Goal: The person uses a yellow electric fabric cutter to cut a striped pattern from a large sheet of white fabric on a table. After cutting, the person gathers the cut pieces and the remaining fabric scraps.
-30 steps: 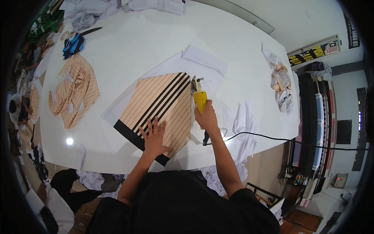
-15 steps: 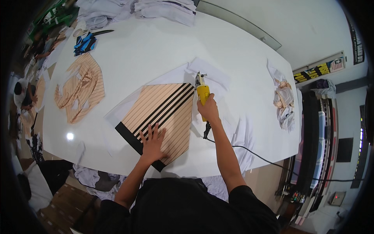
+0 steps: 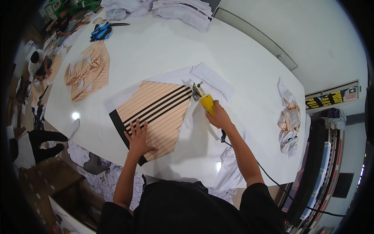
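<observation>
White worktop (image 3: 249, 58): striped cloth (image 3: 163, 117) lies flat over white cloth (image 3: 212, 80), its edge apparently being trimmed.
The left hand (image 3: 138, 140) rests on the striped cloth, fingers spread; the right hand (image 3: 220, 116) is clamped around a yellow cutter (image 3: 208, 103), its head just beside a corner. The next move seems to call for lining the cutter up with the edge, cloth held flat.

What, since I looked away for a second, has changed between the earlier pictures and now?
The right hand has turned the yellow corded tool, swinging its head leftward beside the striped fabric's far right corner. The camera view has also turned, so the table appears shifted. Nothing was taken up or let go: the left hand stays spread on the fabric, the right keeps gripping the tool.
</observation>
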Motion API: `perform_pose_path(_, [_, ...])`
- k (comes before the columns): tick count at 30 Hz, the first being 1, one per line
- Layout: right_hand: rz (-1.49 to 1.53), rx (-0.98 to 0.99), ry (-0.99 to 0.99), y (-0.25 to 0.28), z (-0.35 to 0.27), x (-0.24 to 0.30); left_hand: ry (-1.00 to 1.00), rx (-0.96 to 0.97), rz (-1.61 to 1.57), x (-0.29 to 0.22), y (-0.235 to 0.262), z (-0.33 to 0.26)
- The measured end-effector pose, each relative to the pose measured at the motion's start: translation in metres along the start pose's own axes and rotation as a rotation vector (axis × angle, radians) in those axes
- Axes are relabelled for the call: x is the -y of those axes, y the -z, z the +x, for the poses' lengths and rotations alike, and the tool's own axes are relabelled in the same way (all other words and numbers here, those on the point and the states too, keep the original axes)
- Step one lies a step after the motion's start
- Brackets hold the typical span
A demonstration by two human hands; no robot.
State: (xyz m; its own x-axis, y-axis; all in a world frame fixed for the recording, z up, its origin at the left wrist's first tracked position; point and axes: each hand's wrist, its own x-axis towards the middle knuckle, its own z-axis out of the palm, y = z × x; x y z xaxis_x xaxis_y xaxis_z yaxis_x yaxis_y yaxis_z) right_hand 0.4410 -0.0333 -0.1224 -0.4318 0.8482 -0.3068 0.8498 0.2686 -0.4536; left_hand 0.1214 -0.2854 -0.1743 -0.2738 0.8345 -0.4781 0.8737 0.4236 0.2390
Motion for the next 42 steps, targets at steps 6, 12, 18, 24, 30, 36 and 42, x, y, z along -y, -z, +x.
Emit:
perform_pose_path(6, [0.015, 0.015, 0.03, 0.001, 0.014, -0.001, 0.002, 0.016, -0.043, 0.0, 0.001, -0.001])
perform_pose_path(12, [0.031, -0.007, 0.077, -0.003, 0.026, -0.007, -0.006, 0.014, -0.054, 0.001, -0.003, 0.002])
perform_pose_path(18, [0.005, 0.003, 0.073, 0.001, 0.04, 0.005, 0.003, 0.03, -0.041, 0.003, -0.007, 0.005])
perform_pose_path(24, [0.019, -0.018, 0.109, 0.002, 0.076, 0.016, -0.003, 0.032, -0.053, -0.002, -0.001, 0.002])
perform_pose_path(30, [0.0, -0.06, 0.126, 0.006, 0.149, 0.053, 0.009, 0.048, -0.032, 0.001, -0.001, -0.001])
perform_pose_path(36, [0.142, -0.323, 0.141, -0.004, 0.193, 0.018, 0.132, -0.069, -0.064, -0.006, 0.019, 0.013])
perform_pose_path(42, [0.26, -0.5, -0.048, 0.017, 0.12, -0.101, 0.376, -0.155, -0.192, -0.067, 0.053, 0.11])
